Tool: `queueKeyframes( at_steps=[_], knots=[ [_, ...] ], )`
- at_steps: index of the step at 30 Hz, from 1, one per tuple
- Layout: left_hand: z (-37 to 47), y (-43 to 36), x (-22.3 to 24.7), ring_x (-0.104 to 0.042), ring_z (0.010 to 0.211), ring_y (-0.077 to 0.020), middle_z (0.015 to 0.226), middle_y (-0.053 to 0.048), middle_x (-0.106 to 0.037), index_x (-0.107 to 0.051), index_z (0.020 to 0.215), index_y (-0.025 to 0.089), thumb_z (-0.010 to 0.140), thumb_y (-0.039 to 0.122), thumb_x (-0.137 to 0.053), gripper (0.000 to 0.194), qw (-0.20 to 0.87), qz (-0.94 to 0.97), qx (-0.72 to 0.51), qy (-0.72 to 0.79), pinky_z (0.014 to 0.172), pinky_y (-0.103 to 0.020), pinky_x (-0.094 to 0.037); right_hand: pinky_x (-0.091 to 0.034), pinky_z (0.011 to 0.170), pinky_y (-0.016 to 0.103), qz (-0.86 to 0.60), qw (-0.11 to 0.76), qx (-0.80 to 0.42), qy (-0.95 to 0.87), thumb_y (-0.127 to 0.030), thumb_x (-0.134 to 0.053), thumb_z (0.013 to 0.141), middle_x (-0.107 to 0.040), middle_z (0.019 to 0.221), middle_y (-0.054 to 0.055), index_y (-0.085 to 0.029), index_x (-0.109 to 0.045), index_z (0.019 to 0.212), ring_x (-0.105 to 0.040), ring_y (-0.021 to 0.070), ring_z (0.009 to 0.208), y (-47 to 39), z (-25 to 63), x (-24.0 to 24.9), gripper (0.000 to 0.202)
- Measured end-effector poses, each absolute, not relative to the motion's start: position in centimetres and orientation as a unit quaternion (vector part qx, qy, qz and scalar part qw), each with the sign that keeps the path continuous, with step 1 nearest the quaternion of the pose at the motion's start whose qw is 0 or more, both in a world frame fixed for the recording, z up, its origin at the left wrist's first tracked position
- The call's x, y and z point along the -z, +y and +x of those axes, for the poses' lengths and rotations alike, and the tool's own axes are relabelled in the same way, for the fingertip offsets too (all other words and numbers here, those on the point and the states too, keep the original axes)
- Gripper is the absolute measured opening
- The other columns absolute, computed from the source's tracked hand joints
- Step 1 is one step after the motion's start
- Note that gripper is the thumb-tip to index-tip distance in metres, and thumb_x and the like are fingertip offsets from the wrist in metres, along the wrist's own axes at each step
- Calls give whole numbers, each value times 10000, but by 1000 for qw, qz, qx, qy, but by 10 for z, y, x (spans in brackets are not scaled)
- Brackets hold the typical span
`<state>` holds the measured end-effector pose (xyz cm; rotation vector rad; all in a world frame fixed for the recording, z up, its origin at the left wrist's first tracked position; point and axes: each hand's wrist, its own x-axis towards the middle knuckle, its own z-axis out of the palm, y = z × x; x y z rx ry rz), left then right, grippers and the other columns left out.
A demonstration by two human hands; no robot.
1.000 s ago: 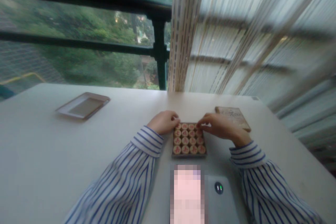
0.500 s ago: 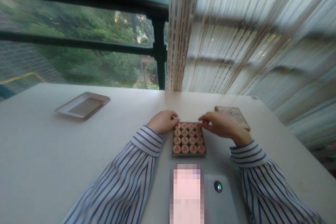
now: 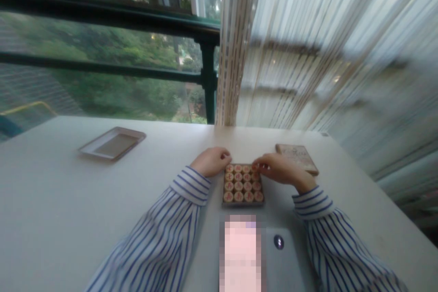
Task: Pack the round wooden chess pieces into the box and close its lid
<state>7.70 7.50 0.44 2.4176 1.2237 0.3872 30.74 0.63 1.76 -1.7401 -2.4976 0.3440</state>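
A square box point(image 3: 243, 205) holds round Chinese chess pieces point(image 3: 238, 186) with red characters, set in rows. My left hand point(image 3: 212, 160) rests at its far left corner, fingers curled in against the edge. Over the far right corner, my right hand point(image 3: 273, 166) has its thumb and fingertips bent closely around the corner chess piece point(image 3: 255, 169), which they partly cover. That piece is level with the others as far as I can see.
Behind my right hand lies a flat box lid point(image 3: 298, 157) with dark writing. A shallow tray point(image 3: 102, 159) is at the far left of the white table point(image 3: 61, 219). Close to me are a pixelated pink area point(image 3: 239, 255) and a grey device point(image 3: 285, 264) with a round button.
My right hand has moved slightly left, its fingertips coming from the box edge onto the corner piece. My left hand stays at the other corner. The view has tilted up a little.
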Motion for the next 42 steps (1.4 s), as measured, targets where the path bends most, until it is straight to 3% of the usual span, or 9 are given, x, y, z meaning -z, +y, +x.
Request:
queueKeyframes(
  at_steps=[12, 36, 42],
  knots=[
    [75, 77, -2, -624, 848, -191, 921, -61, -692, -656, 992, 180, 786, 453, -422, 415, 208, 859, -137, 447, 744, -248, -448, -404, 706, 251, -564, 27, -114, -817, -342, -458, 832, -664, 918, 45, -281, -657, 1021, -587, 165, 801, 8, 309, -16, 281],
    [74, 78, 0, -624, 852, -203, 921, -76, -689, -651, 1000, 172, 779, 462, -439, 422, 215, 858, -145, 444, 737, -263, -451, -418, 696, 259, -572, 34, -118, -811, -312, -494, 809, -667, 885, 44, -258, -669, 989, -592, 164, 779, 5, 306, -19, 257],
    [75, 76, -4, -623, 862, -205, 925, -75, -688, -648, 1008, 174, 776, 460, -444, 422, 220, 854, -145, 449, 746, -264, -452, -425, 663, 254, -600, 61, -108, -791, -335, -511, 804, -675, 896, 38, -231, -554, 1176, -598, 162, 762, 0, 313, -28, 388]
  ],
)
